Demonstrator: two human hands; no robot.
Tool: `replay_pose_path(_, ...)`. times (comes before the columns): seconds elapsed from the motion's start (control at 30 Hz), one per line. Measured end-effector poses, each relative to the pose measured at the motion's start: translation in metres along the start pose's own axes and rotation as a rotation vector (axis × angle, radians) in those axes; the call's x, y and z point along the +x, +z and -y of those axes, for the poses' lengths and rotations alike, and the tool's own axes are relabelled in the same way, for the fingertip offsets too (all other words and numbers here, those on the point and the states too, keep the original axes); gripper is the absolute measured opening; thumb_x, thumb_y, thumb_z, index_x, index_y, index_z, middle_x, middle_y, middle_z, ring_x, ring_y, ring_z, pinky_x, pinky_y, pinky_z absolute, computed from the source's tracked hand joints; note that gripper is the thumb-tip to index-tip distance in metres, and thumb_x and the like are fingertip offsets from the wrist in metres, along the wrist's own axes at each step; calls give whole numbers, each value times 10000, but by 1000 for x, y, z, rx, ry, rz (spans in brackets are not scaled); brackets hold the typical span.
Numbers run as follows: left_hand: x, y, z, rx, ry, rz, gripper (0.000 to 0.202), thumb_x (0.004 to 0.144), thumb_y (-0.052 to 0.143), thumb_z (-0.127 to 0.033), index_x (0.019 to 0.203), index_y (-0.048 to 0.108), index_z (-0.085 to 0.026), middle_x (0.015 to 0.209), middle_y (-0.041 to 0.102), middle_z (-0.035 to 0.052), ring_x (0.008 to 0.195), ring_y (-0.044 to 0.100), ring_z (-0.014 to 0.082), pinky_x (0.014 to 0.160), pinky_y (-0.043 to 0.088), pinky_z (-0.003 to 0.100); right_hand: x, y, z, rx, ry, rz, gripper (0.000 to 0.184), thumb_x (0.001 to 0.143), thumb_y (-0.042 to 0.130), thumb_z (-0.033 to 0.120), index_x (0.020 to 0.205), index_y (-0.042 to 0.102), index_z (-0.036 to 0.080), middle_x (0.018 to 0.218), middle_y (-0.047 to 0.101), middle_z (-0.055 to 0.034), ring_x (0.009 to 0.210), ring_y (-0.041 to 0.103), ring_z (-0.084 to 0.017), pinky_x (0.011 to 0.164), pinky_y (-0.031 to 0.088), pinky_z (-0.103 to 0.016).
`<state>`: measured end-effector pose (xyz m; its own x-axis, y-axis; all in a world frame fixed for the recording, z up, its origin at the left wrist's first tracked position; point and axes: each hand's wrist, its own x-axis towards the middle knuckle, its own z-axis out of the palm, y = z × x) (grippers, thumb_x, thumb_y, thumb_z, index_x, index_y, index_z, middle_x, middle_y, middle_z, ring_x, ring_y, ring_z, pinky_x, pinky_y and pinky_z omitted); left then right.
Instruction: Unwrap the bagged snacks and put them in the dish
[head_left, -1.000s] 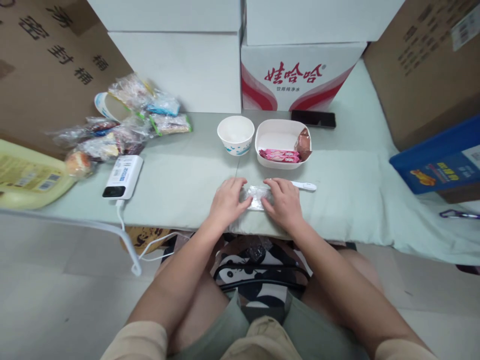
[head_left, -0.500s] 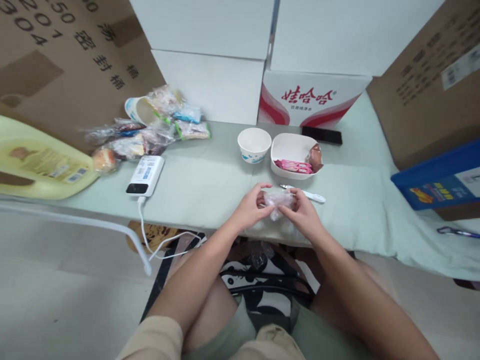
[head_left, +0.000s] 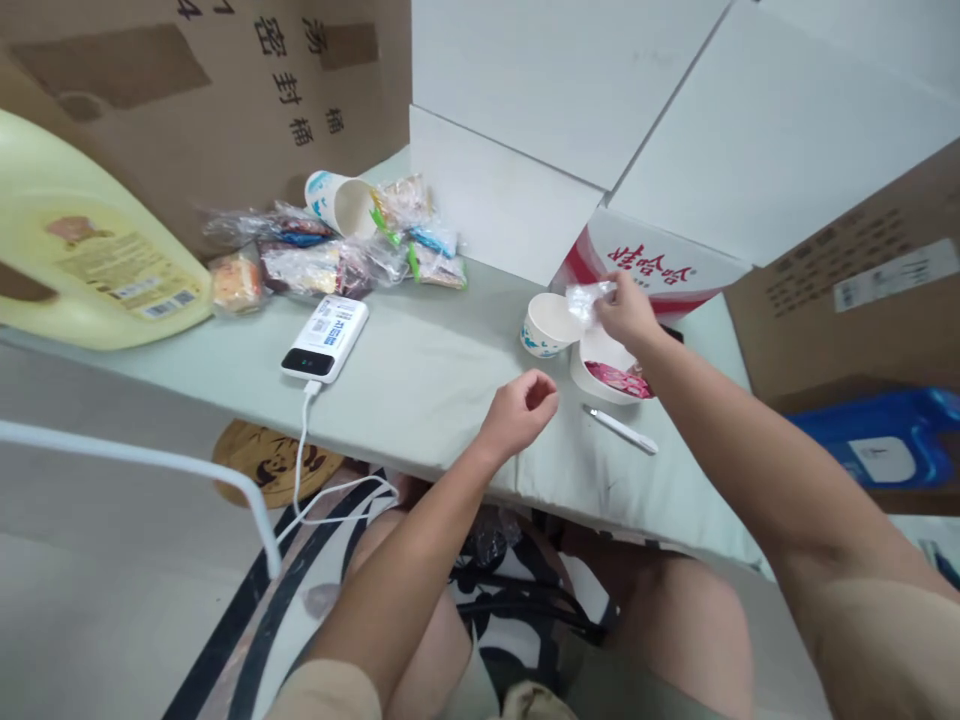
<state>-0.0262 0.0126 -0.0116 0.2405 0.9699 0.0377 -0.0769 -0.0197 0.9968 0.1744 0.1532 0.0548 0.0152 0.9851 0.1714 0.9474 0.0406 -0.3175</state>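
Observation:
My right hand [head_left: 628,312] is closed on a crumpled clear plastic wrapper [head_left: 587,300], holding it above the rims of two white bowls. Its fingers pinch one side of the film. Below it, the squarish white bowl [head_left: 600,385] contains pink packets [head_left: 619,378], partly hidden by my right forearm. The round paper bowl [head_left: 546,328] with blue print stands directly to its left. Near the front of the table my left hand [head_left: 521,408] is loosely curled, with nothing visible in it. A slim white tool with a metal tip [head_left: 621,430] lies to its right.
At left are a white power bank [head_left: 326,338] with a cable, several wrapped snacks [head_left: 315,265], a tipped paper cup [head_left: 328,197] and a yellow jug [head_left: 97,240]. White boxes [head_left: 517,190] line the back. A cardboard box [head_left: 885,230] and a blue container [head_left: 900,435] stand right.
My right hand has moved forward from beside my left hand to above the bowls, carrying the plastic wrapper. My left hand has let go and curled. The view has turned.

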Motion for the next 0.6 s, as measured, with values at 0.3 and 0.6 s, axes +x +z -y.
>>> replay_pose_path(0.3, -5, -11, -11, 176, 36, 34, 51, 806, 532, -202, 775, 572, -201, 690, 603, -33, 668, 553, 118, 683, 418, 255, 21, 15, 52, -540, -43, 349, 510, 910, 448, 154, 1420, 419, 160, 1179, 692, -182, 1042, 678, -276, 848, 522, -342)
replay_pose_path(0.6, -9, -6, -13, 354, -6, 112, 107, 833, 507, -219, 786, 604, -217, 711, 638, -22, 663, 553, 133, 654, 401, 256, 20, 36, 78, -712, -241, 491, 282, 915, 519, 182, 1136, 692, 159, 1301, 646, -204, 1229, 612, -344, 961, 516, -442)
